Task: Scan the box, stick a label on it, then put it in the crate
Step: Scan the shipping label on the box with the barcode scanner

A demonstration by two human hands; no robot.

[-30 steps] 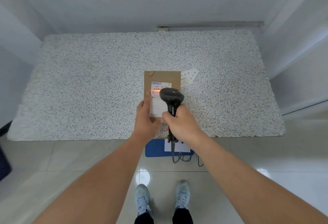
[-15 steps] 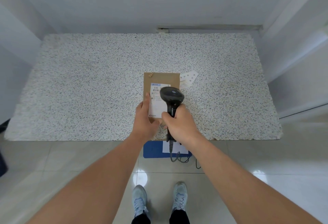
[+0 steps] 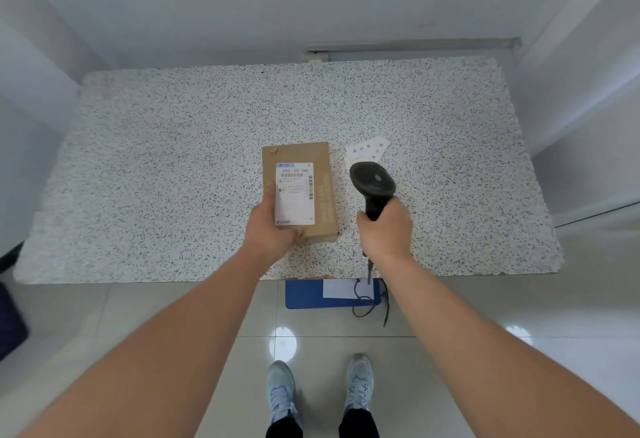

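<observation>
Right now the left hand [image 3: 273,229] has its grip closed on the near left corner of the box [image 3: 299,191], thumb lying along the left edge, while the box lies flat on the table [image 3: 156,160]. The right hand [image 3: 386,229] is wrapped tight round the handle of the scanner [image 3: 372,183], which stands just right of the box, apart from it, its head over the table and not over the printed label [image 3: 295,193] on the box top. Its cable [image 3: 370,299] drops past the table edge to a blue mat [image 3: 304,293] on the floor.

Several risks follow. The label sheet [image 3: 367,150] lies just beyond the scanner head, so a careless set-down could sweep it off or cover it. The dangling cable could snag on the table edge and jerk the scanner. The one-corner hold could let the box pivot when lifted. No crate shows in view, so placing it means turning blind.
</observation>
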